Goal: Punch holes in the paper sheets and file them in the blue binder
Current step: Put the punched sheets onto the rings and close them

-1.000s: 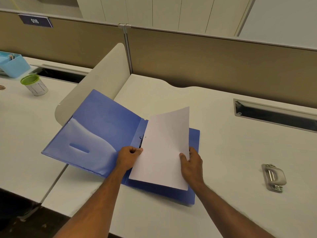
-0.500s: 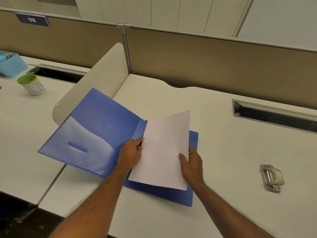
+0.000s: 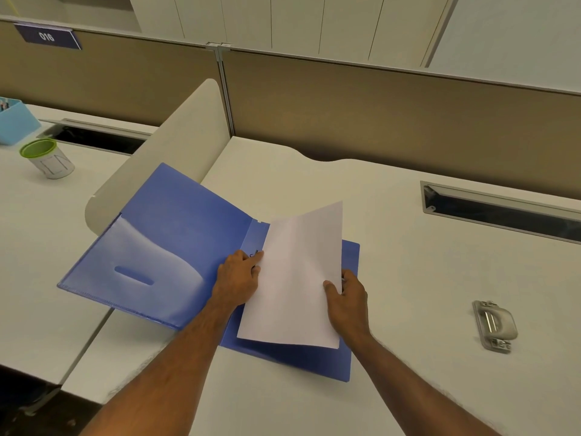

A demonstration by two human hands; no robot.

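Head: blue binder (image 3: 176,234) open on desk (image 3: 408,247), paper sheets (image 3: 295,278) over its right half. My right hand (image 3: 347,300) pinches sheets' 3 o'clock edge. My left hand (image 3: 239,278) curled at 9 o'clock edge by spine; can't tell grip. Hole punch (image 3: 495,325) at binder's 3 o'clock, well apart.

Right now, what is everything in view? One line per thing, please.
binder: one, blue, open on the desk
paper: one sheet, white, tilted over the binder's right half
hole punch: one, grey, on the desk right of the binder
cup: one, white with green rim, left desk
box: one, light blue, far left
divider: one, cream, between the desks
cable slots: two, grey-framed, one in each desk
sign: one, dark blue, on the partition
left hand: one, holds the paper's left edge by the spine
right hand: one, pinches the paper's right edge
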